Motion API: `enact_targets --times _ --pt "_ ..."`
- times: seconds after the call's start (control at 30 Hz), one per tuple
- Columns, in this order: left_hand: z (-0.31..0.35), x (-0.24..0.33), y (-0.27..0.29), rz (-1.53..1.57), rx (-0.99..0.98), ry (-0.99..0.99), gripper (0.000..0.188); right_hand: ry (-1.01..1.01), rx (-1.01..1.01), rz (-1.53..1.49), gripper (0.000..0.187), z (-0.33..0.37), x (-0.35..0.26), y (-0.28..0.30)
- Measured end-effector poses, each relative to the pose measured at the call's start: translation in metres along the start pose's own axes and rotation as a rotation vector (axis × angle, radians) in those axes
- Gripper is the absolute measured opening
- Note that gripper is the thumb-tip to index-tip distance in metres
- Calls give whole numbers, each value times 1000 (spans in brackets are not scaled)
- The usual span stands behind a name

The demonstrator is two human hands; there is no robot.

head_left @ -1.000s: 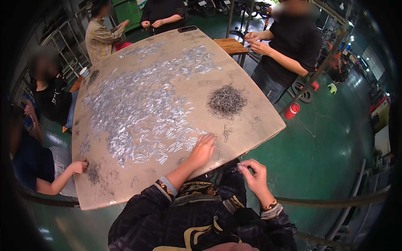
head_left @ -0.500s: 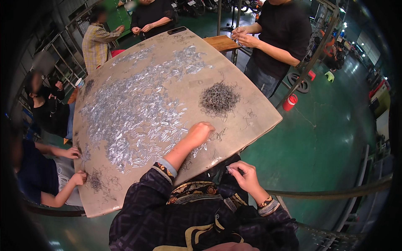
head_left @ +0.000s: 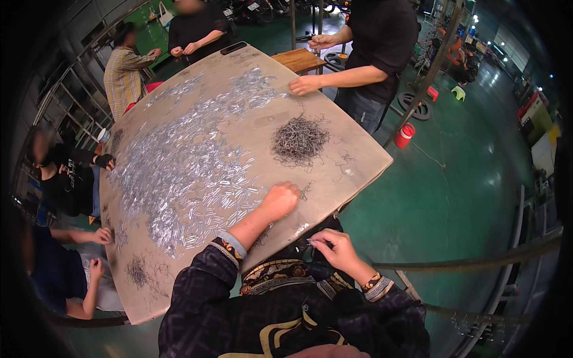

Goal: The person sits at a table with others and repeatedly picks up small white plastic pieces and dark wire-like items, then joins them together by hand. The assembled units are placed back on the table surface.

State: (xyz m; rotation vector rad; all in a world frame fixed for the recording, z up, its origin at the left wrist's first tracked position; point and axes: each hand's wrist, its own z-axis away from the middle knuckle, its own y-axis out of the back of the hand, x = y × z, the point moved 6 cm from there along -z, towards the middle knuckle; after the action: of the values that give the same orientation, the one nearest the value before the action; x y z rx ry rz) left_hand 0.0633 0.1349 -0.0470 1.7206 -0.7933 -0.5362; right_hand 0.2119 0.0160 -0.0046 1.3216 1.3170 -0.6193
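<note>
My left hand rests on the near right part of the table with its fingers curled in. Whatever it may grip is hidden beneath the fingers. Thin dark bent wires lie just beyond its fingertips. My right hand is held off the table's near edge, above my lap. Its thumb and fingers pinch a small shiny metal piece, too small to name surely. A wide spread of shiny metal slips covers the table to the left of my hands. Beyond my left hand sits a heaped pile of dark wire pieces.
The brown table has a smaller dark wire pile at its near left. A phone lies on the far edge. Co-workers stand or sit along the left, far and right sides. A red jug stands on the green floor.
My left hand has drawn slightly nearer to me; my right hand keeps its pinch. At the right, a co-worker's hands have parted, one reaching onto the table. The view has shifted a little.
</note>
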Motion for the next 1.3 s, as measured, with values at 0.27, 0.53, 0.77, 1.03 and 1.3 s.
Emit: enact_targets --times 0.27,0.53,0.77,1.03,1.3 --pt "3 -14 13 306 22 185 7 1 34 9 9 2 5 -1" --pt "16 -7 9 479 -150 235 9 4 41 9 9 2 5 -4" --pt "19 4 5 358 -57 194 8 0 29 29 10 2 4 -6" --pt "24 4 26 601 -54 291 8 -10 53 37 9 1 6 -6" --pt "57 57 61 1318 -9 435 4 -36 79 41 10 0 8 -7"
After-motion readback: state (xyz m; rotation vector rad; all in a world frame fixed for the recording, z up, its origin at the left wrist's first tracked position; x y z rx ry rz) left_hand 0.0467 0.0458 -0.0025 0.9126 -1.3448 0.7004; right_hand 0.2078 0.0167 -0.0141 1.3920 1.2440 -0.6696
